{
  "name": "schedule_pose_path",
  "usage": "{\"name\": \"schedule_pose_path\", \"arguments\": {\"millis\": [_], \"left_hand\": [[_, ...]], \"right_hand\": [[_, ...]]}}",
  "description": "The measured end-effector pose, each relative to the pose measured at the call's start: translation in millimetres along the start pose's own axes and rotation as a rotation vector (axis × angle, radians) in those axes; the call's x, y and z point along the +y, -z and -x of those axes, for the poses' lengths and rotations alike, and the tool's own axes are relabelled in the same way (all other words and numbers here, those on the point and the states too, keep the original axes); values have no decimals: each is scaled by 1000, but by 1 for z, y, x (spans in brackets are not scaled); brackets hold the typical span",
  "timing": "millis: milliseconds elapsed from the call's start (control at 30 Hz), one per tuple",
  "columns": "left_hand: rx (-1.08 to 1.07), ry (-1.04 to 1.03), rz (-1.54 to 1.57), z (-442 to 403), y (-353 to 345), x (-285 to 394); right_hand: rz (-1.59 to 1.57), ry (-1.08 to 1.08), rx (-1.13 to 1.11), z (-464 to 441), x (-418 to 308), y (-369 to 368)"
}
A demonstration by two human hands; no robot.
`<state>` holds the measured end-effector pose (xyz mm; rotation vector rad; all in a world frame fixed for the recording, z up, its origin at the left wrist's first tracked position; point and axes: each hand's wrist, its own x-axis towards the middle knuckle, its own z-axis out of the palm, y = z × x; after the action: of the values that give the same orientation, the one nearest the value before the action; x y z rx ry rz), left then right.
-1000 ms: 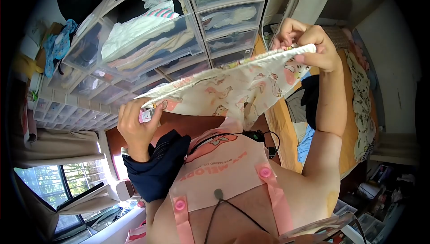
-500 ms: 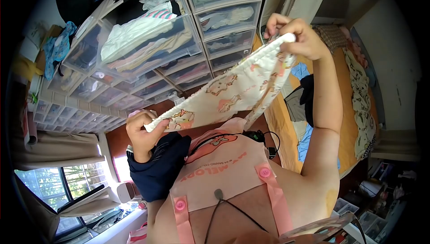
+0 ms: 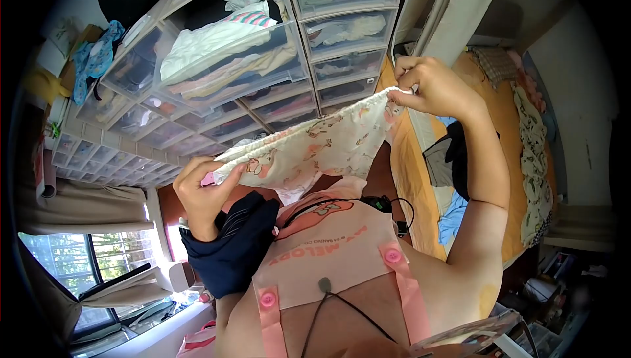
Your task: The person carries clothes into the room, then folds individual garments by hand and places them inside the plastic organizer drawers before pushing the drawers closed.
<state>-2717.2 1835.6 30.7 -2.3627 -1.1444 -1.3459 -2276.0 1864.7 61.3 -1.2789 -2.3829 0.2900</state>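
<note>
White printed elastic-waist pants (image 3: pixel 315 151) are stretched between my two hands in front of my chest, with a pink and brown cartoon pattern. My left hand (image 3: pixel 207 194) pinches one end of the gathered waistband, a bit of pink showing by the fingers. At the upper right, my right hand (image 3: pixel 437 92) grips the other end between thumb and fingers. The lower part of the pants hangs down and is partly hidden behind the waistband. Over my left forearm lies a dark navy garment (image 3: pixel 230 246).
Ahead stand clear plastic drawers (image 3: pixel 348 29) full of clothes; one drawer (image 3: pixel 230 62) is pulled out with folded clothing in it. On the right is a bed (image 3: pixel 503 180) with an orange sheet, blue and black clothes and a patterned cloth. A curtained window (image 3: pixel 98 272) is at lower left.
My right hand has come down, so the waistband is less steeply slanted. My left hand has shifted slightly left. Both still hold the pants, and the view has turned a little.
</note>
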Motion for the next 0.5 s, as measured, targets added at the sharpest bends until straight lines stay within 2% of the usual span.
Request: {"name": "schedule_pose_path", "arguments": {"millis": [67, 133, 200, 267, 367, 400, 500], "left_hand": [[-36, 81, -71, 4, 6, -6], [-94, 239, -129, 16, 10, -20], [4, 262, 107, 28, 3, -27], [101, 276, 350, 40, -9, -37], [-78, 478, 402, 73, -3, -61], [-3, 611, 604, 66, -6, -48], [21, 833, 1007, 72, -18, -67]], "right_hand": [[-195, 49, -45, -1, 7, 3], [-360, -62, -43, 0, 11, 4], [-520, -120, -11, 4, 23, 1], [-707, -35, 79, 5, 42, -2], [-1000, 8, 183, 0, 56, -16], [-1118, -11, 213, -4, 53, -22], [-1348, -48, 294, -15, 49, -37]]}}
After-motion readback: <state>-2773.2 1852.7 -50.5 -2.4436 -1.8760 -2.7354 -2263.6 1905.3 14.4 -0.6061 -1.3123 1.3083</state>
